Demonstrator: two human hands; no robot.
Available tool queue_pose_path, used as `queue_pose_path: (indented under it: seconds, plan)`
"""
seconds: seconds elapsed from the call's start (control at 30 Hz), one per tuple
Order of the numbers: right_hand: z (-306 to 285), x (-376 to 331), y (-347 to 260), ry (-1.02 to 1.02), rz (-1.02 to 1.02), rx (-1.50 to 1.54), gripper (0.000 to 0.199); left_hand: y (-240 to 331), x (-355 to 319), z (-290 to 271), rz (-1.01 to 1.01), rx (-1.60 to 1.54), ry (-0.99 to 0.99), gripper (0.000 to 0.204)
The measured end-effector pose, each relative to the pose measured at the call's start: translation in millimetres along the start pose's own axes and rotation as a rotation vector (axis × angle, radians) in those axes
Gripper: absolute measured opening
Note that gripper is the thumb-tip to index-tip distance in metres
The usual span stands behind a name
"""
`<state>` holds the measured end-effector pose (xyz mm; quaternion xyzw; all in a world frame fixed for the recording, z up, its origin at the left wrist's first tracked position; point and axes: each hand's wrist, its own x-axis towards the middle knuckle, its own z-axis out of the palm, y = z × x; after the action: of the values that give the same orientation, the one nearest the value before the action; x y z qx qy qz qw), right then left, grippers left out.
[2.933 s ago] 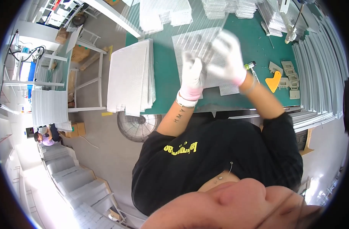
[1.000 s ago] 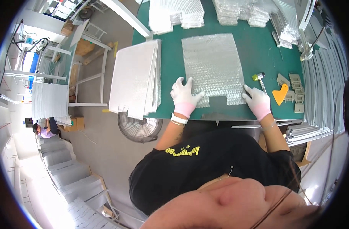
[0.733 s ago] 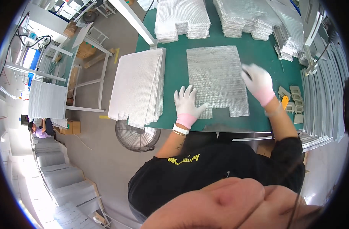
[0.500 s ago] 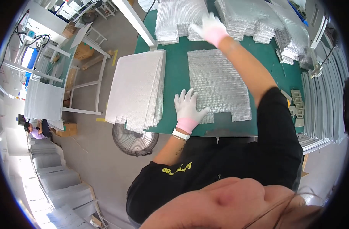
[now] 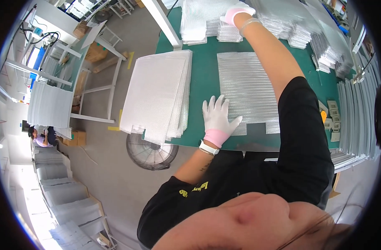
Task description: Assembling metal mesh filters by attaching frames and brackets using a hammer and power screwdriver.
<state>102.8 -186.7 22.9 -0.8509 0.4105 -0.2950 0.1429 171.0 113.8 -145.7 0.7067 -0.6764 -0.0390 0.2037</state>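
My left hand (image 5: pixel 216 118), in a white glove with a pink cuff, lies flat with fingers spread at the near left edge of a translucent, textured plastic sheet (image 5: pixel 246 89). That sheet rests on the green table (image 5: pixel 204 83) and has a square notch in its near edge. My right arm stretches to the far side, where my gloved right hand (image 5: pixel 241 11) is at the stacks of similar translucent sheets (image 5: pixel 199 21). How its fingers are set, and whether they hold a sheet, cannot be made out.
Left of the sheet, a fanned pile of white sheets (image 5: pixel 157 91) overhangs the table edge, above a floor fan (image 5: pixel 153 154). More stacks (image 5: pixel 299 35) line the far right. Small beige frames (image 5: pixel 333 114) sit at the right edge, near upright grey sheets (image 5: pixel 357 116). A white post (image 5: pixel 161 21) rises at far left.
My right hand has moved from spread above the far stacks to farther out over them, its wrist now turned. My left hand stays on the sheet. The whole view has shifted slightly.
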Motion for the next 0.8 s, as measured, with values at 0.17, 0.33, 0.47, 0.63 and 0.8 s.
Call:
queue_pose_path:
  seconds: [0.17, 0.33, 0.47, 0.63, 0.8]
  plan:
    - [44, 47, 11, -0.314, 0.498, -0.496, 0.06, -4, -2, 4, 0.0, -0.003, 0.021, 0.073]
    - [63, 59, 81, -0.513, 0.48, -0.512, 0.041, 7, 5, 5, 0.042, -0.036, 0.007, 0.072]
    - [55, 44, -22, -0.479, 0.441, -0.773, 0.037, -10, -4, 1, -0.032, -0.015, 0.02, 0.071]
    - [33, 38, 6, -0.419, 0.012, -1.016, 0.027, -2, 0, 2, 0.009, -0.032, 0.023, 0.07]
    - [47, 46, 33, -0.392, 0.252, -0.93, 0.032, 2, 2, 6, 0.028, -0.041, 0.012, 0.07]
